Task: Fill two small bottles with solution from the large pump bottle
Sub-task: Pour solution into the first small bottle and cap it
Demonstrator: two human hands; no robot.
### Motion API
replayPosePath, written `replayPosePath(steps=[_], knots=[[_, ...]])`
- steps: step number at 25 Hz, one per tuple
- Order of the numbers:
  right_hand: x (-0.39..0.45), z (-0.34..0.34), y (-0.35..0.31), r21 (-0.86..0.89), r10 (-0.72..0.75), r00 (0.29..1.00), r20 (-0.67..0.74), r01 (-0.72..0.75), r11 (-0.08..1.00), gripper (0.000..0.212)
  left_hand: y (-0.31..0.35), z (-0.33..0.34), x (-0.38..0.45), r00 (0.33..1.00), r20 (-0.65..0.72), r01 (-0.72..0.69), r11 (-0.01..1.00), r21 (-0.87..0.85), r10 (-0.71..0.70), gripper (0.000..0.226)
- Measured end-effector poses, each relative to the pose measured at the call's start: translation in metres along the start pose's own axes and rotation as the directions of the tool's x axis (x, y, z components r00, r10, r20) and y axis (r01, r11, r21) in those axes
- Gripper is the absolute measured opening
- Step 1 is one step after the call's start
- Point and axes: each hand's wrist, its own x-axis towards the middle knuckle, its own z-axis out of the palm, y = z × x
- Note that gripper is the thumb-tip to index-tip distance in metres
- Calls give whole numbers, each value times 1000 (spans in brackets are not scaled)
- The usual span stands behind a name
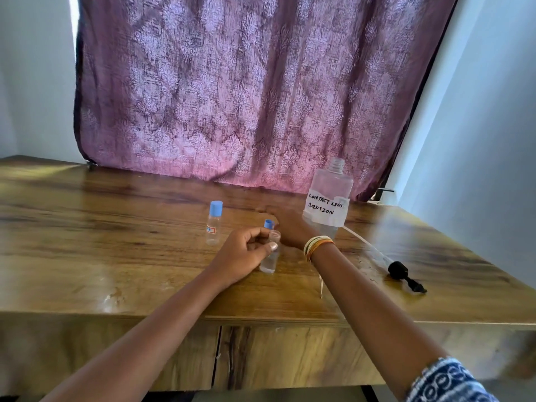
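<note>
Near the centre of the frame the left hand [246, 250] grips an uncapped small bottle [271, 256] standing on the wooden table [116, 227], fingers curled round its neck. Just behind it the right hand [290, 227] reaches over a blue cap [269, 224]; whether the fingers pinch it I cannot tell. A second small bottle with a blue cap [214, 224] stands upright to the left. The large bottle labelled contact lens solution [329, 198] stands open at centre right, partly hidden by the right wrist and its bangles [317, 245]. Its black pump head with tube [401, 272] lies on the table at right. A purple curtain [246, 82] hangs behind.
</note>
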Motion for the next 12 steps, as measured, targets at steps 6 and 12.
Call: replayPosePath(steps=[6, 12], knots=[[2, 13, 4, -98, -35, 999, 28, 38, 994, 11, 1, -1, 0, 1000, -12, 23, 1000, 13, -23, 24], [-31, -11, -3, 233, 46, 964, -262, 17, 972, 30, 5, -3, -2, 999, -18, 48, 999, 9, -47, 22]])
